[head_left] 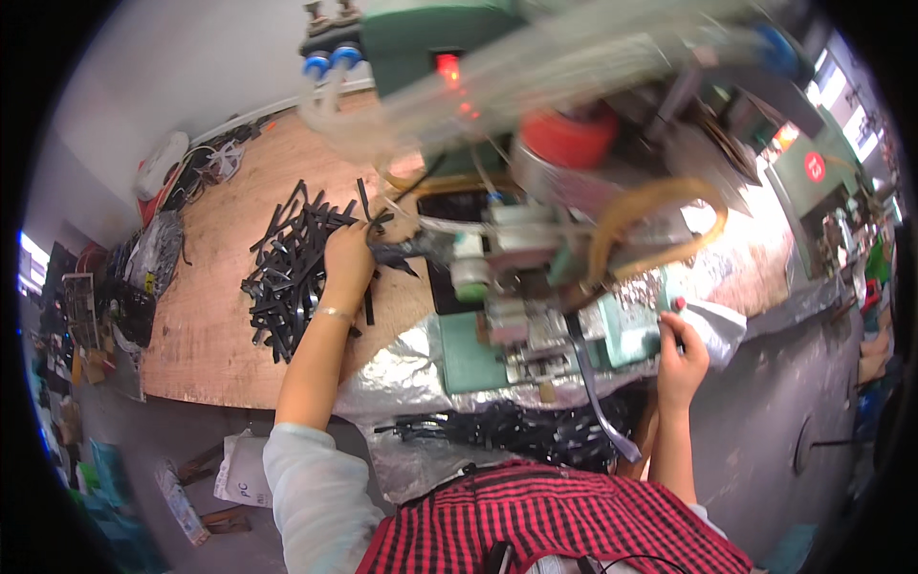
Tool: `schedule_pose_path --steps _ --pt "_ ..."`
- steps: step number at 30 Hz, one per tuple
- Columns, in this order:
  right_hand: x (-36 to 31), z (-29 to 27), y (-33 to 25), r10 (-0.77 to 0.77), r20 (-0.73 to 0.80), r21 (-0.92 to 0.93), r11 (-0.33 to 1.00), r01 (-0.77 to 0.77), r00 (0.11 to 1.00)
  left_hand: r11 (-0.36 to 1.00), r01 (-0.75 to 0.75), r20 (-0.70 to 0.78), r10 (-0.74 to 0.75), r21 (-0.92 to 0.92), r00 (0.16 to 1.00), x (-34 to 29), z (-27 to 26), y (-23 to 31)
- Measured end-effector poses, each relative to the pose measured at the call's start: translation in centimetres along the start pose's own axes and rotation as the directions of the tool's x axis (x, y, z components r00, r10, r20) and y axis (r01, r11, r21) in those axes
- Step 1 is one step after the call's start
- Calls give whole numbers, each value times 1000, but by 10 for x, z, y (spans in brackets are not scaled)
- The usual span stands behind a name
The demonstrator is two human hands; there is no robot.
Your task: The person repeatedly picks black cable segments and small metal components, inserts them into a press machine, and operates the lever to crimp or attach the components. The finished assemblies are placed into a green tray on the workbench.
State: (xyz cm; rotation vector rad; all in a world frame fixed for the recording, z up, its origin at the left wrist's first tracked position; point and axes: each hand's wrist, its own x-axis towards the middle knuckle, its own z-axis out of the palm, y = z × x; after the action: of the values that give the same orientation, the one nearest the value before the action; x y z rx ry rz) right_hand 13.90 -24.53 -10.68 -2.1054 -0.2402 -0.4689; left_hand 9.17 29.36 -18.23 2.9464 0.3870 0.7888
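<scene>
My left hand [347,260] reaches over the wooden bench [206,325] and pinches a black strap piece [394,251] at the edge of a pile of black straps [287,273]. The strap points toward the green machine [535,287]. My right hand [681,356] is at the machine's right side, fingers closed around a small part with a red tip [678,305]. A grey strap [598,402] hangs down from the front of the machine.
Silver foil [402,359] covers the bench edge under the machine. More black straps [516,426] lie in a heap above my lap. Clear hoses [402,124] and a yellow tube [660,220] run over the machine. Clutter lies at the far left.
</scene>
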Motion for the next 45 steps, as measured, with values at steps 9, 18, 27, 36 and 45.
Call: schedule_pose_path --steps 9,18,27,36,45 --pt "17 22 -75 29 279 557 810 -186 960 732 39 -406 -420 -680 812 -69 -84 74" --pt "16 60 -117 -550 -234 263 758 597 802 212 175 73 -420 -962 905 -83 -133 176" --pt "3 88 -133 -514 -431 234 731 642 742 349 -163 -308 -416 -923 855 -40 -216 242" --pt "17 60 -119 -61 -22 559 827 63 998 445 -312 -450 -247 -839 858 -32 -238 255" --pt "6 59 -130 -225 119 599 793 111 967 370 -281 -396 -286 -886 873 -19 -219 248"
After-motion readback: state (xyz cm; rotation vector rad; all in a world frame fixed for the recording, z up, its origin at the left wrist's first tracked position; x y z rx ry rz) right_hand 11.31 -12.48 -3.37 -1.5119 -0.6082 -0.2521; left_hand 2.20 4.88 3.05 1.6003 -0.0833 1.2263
